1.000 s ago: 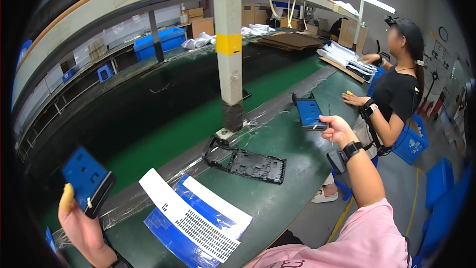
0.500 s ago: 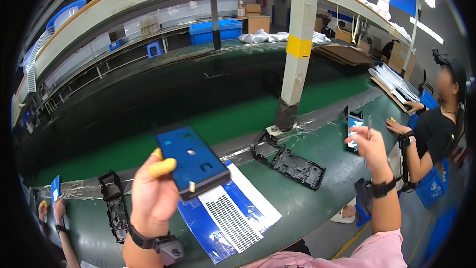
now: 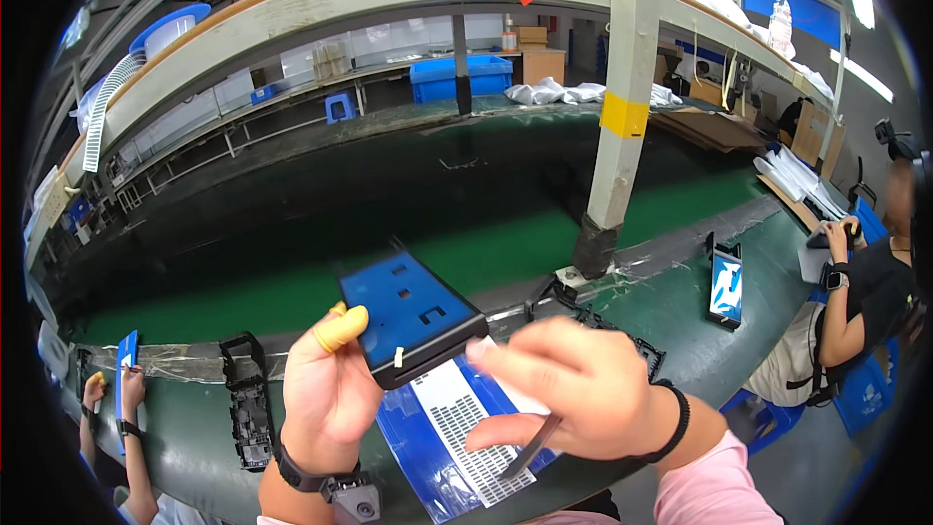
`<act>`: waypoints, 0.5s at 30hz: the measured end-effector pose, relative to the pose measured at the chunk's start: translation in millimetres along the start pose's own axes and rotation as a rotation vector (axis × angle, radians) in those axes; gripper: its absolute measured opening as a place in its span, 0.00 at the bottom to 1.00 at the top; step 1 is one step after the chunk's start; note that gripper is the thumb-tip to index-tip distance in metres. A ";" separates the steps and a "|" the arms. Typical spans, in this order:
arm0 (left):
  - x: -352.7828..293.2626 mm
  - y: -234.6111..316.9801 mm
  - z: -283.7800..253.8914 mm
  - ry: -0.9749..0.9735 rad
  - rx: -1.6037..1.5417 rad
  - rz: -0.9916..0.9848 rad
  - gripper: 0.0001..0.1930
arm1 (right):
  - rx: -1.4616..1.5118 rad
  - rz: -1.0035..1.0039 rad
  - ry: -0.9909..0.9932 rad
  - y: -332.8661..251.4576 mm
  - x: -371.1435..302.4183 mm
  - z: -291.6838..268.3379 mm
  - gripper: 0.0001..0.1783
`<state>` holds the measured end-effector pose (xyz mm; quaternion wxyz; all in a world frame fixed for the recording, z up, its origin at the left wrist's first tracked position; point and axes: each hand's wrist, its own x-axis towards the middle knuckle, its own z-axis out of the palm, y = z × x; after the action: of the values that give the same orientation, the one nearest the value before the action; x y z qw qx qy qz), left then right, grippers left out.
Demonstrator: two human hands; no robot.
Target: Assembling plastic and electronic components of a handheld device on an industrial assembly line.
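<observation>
My left hand (image 3: 330, 379), a yellow cot on its thumb, grips a flat black casing (image 3: 408, 306) with a blue face. A small pale tab (image 3: 398, 357) sits at the casing's near edge. Beside the casing's right corner is my right hand (image 3: 583, 384), its index finger stretched toward that corner. Held in this hand, a slim grey metal tool (image 3: 531, 447), tweezers by its look, points down. Beneath both hands, a white sheet of small black stickers (image 3: 466, 433) lies on a blue-and-white plastic-covered sheet (image 3: 413, 437). Whether a sticker is on my fingertip is too small to tell.
Black plastic frames lie on the green table, one on the left (image 3: 251, 408), another (image 3: 649, 355) partly behind my right hand. A blue-faced unit (image 3: 725, 287) lies farther right. A post (image 3: 622, 126) rises ahead. Co-workers' hands are at the left (image 3: 129, 389) and right (image 3: 844, 233).
My right hand has come left and down from beside the blue-faced unit to the casing. The view has shifted. At the right, the co-worker's hands have left the table and hold something dark.
</observation>
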<state>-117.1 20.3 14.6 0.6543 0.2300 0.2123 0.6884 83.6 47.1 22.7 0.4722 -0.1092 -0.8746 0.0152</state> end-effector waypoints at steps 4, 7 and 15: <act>-8.6 -7.7 4.3 -0.015 0.064 -0.065 0.14 | 0.011 0.047 -0.027 12.2 2.4 3.2 0.28; -3.1 -7.5 2.1 -0.049 0.085 -0.091 0.15 | 0.004 0.021 0.019 20.9 -2.0 9.0 0.27; -0.4 -10.6 -3.7 -0.098 -0.050 -0.175 0.16 | -0.073 -0.069 0.124 24.4 0.2 13.4 0.19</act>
<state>-110.8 20.5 5.3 0.7269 0.2276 0.1822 0.6218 76.7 72.0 12.4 0.5214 -0.0969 -0.8468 -0.0397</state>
